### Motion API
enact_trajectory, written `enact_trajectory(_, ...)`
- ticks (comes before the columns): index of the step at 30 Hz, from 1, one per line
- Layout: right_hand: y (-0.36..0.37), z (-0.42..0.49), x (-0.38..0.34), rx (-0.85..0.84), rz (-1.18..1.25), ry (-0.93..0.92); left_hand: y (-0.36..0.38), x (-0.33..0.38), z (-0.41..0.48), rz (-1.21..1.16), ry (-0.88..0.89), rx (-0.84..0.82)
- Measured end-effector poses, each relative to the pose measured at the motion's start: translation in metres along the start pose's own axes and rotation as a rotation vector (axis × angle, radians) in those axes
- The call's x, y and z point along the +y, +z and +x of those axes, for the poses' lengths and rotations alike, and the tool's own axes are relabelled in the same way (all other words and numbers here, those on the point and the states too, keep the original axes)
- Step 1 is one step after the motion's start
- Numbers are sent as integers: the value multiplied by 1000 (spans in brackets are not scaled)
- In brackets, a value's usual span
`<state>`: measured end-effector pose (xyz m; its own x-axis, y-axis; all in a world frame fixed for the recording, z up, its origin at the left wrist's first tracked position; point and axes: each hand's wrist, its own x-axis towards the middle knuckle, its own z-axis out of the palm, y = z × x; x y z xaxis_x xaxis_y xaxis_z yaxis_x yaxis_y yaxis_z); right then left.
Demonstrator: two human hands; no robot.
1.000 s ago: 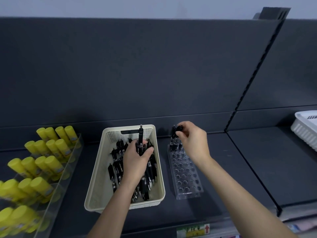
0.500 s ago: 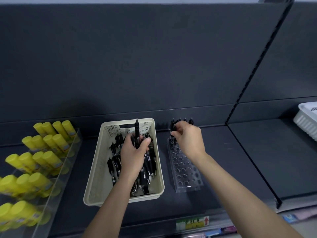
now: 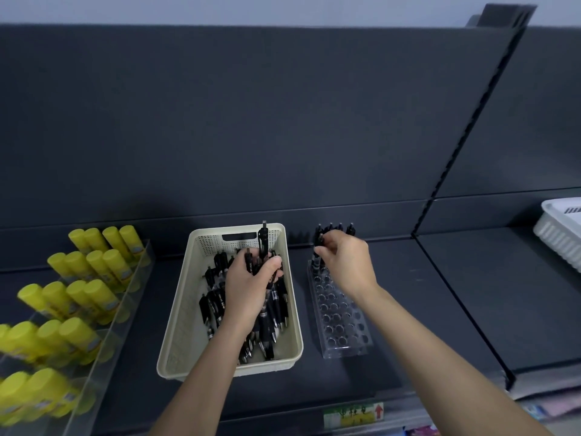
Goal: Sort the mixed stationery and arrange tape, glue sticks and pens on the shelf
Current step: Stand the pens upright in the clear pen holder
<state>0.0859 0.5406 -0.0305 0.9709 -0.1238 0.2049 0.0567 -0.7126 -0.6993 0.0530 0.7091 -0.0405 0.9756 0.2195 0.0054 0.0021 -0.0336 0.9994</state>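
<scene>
Most rack [image 3: 341, 322] holes are unfilled: your right hand [image 3: 347, 265] pinches 1 pen [image 3: 318, 247] there, your left hand [image 3: 248, 287] grips a bundle [image 3: 263, 247] over the basket [image 3: 179, 325].

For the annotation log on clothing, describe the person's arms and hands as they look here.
No sleeves show: left arm and right arm are bare to the frame's edge. Left hand and right hand wear no gloves, and no ring, watch or bracelet is visible.

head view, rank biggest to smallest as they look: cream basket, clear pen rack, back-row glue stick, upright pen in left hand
1. cream basket
2. clear pen rack
3. back-row glue stick and upright pen: unsure, the left hand hides part of the pen
</scene>
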Motion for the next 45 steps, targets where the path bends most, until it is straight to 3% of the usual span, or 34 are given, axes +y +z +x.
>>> enact_trajectory(9,1,2,-4,3,-60,19,-16,-2,0,-90,-27,-5)
enact_trajectory(15,-2,-15,-13,91,24,58,-18,2,-2,-217,-67,16)
enact_trajectory(21,18,-35,-40,-231,321,73,-17,-1,-1,-151,-37,-1)
enact_trajectory(27,25,-39,-43,-286,486,157,-18,-3,-3,-86,-46,-91)
enact_trajectory(34,23,-42,-45,-311,593,225,-14,-5,-2,-59,-87,-80)
enact_trajectory(41,-15,-22,-41,-76,762,219,-10,-5,-4,-183,-124,-134)
enact_trajectory(45,-36,-5,-31,141,613,162,-7,-4,-4,-56,-66,-134)
